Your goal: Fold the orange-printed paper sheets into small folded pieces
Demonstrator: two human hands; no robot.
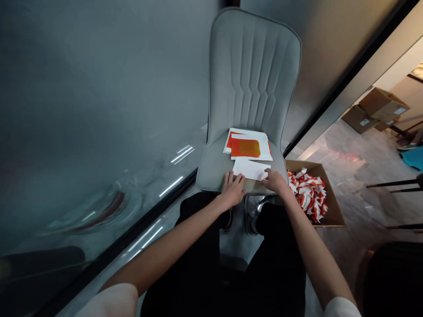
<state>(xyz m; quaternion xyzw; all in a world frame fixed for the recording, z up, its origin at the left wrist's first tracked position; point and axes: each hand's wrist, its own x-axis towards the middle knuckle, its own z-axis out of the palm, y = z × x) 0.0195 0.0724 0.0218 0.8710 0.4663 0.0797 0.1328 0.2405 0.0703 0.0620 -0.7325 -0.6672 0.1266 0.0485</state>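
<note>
A blank white sheet of paper (250, 169), perhaps folded, lies near the front of the grey chair's seat (211, 165). My left hand (232, 190) rests at its lower left edge, fingers spread and laid on the paper. At the right end, my right hand (275, 181) has thumb and finger closed on the paper's edge. Just behind it, a stack of white sheets (265, 147) with red-orange printing sits on the seat. An orange and ochre block (249, 149) shows on the top sheet.
Right of the chair, an open cardboard box (332, 202) holds many crumpled or folded red-and-white paper pieces (309, 191). A glossy panel (99, 110) stands close on the left. Brown cartons (383, 105) sit far right on the floor. The chair's backrest (254, 66) rises behind the stack.
</note>
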